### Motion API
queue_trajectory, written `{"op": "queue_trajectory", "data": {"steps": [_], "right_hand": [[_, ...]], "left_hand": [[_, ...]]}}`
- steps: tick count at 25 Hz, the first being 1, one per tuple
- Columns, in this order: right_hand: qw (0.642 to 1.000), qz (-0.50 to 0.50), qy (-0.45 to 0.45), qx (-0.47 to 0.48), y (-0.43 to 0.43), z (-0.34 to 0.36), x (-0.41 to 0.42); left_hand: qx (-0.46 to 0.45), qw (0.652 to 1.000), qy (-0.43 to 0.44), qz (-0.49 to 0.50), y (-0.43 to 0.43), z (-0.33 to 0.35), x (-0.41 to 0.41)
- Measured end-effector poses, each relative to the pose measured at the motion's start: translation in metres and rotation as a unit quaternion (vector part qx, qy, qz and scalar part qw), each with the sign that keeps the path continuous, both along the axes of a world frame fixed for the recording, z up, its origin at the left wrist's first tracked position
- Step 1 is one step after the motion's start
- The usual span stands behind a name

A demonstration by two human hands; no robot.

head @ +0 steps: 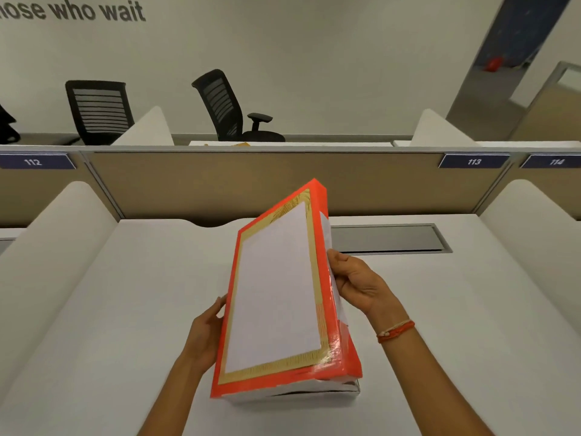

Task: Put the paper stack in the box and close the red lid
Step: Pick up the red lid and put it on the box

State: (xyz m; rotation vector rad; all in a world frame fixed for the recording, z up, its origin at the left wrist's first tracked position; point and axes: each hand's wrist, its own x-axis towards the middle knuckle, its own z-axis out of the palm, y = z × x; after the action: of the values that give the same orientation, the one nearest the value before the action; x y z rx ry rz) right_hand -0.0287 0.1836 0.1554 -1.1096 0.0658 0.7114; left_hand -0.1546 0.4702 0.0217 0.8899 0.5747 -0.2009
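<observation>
The red lid [320, 278], with a gold border and a white panel on top, stands tilted over the white box [298, 394] near the desk's front edge. The lid's far end is raised and its near end rests on the box. My left hand [206, 332] grips the lid's left edge. My right hand [356, 283] holds its right edge. White sheets of the paper stack [326, 229] peek out behind the lid's right side. The lid hides the rest of the stack and the inside of the box.
The white desk [125, 309] has curved white side dividers [47, 247] left and right. A grey cable hatch [390, 239] lies at the back right, below a tan partition [220, 184]. Black office chairs [226, 108] stand beyond it.
</observation>
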Motion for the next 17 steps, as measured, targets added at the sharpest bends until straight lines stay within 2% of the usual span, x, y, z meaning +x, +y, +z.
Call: {"op": "queue_trajectory", "data": {"steps": [3, 7, 10, 13, 17], "right_hand": [[0.997, -0.038, -0.036, -0.054, -0.018, -0.017, 0.007], [0.982, -0.057, -0.099, -0.153, -0.028, -0.045, 0.003], [0.952, -0.066, -0.148, -0.261, -0.024, -0.073, -0.006], [0.899, -0.056, -0.190, -0.391, -0.025, -0.105, -0.008], [0.874, -0.044, -0.196, -0.441, -0.026, -0.135, -0.011]], "left_hand": [[0.120, 0.992, -0.021, 0.034, -0.001, 0.005, 0.007], [0.318, 0.946, -0.010, 0.067, -0.018, 0.007, 0.012], [0.363, 0.930, -0.035, 0.044, -0.033, 0.000, 0.011], [0.418, 0.908, -0.020, 0.025, -0.041, -0.005, 0.009], [0.496, 0.868, 0.000, 0.001, -0.042, -0.015, 0.004]]}}
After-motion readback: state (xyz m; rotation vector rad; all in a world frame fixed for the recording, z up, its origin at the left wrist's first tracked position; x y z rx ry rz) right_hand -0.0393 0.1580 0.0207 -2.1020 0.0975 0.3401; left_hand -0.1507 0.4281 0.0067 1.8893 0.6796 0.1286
